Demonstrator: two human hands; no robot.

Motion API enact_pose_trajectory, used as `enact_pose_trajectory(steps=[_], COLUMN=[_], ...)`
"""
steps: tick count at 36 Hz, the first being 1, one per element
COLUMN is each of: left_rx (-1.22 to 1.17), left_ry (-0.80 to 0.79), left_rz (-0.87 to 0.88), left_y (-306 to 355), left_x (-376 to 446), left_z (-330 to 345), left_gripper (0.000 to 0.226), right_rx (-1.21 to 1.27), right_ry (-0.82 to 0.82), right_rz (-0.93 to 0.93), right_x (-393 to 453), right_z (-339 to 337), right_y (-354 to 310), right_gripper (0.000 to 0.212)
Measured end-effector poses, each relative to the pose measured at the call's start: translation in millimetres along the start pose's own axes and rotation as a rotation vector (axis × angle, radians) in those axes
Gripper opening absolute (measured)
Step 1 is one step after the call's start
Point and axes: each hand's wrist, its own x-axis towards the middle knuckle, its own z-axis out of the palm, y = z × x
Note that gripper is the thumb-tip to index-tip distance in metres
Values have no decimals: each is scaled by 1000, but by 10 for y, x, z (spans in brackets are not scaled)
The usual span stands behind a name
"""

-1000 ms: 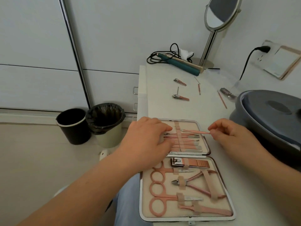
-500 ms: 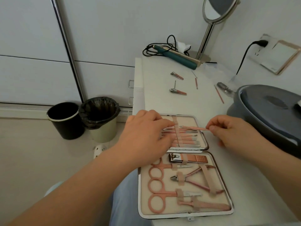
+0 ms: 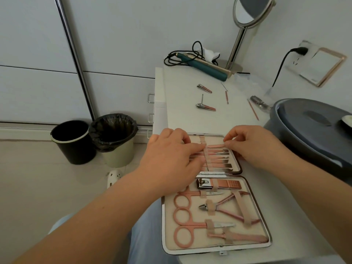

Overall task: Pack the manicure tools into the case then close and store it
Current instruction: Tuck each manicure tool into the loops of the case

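Head view: right hand point(image 3: 253, 147) pinches tool point(image 3: 215, 146) over case point(image 3: 236, 169).

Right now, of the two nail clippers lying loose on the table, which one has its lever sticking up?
The nearer nail clipper, closer to the open case: its lever stands upright. The farther clipper lies folded flat.

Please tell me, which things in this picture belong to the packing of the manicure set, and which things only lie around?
Belong to the job:
open case
thin tool pinched by right hand
left hand on the case's upper half
two nail clippers
two loose sticks

Just lying about:
hair straightener
mirror
grey basin
two bins
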Motion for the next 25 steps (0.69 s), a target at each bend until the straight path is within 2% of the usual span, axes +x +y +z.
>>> enact_pose_trajectory(steps=[10, 18, 25], left_rx=[13, -13, 3], left_ry=[-4, 44, 52], left_rz=[2, 8, 12], left_y=[-9, -16, -26], left_x=[3, -15, -12], left_z=[5, 33, 42], left_gripper=[41, 39, 40], right_rx=[-334, -284, -249], right_ry=[-43, -136, -178], right_rz=[-189, -198, -225], right_x=[37, 99, 140], right_z=[-24, -41, -11], right_y=[-40, -89, -154], right_gripper=[7, 12, 8])
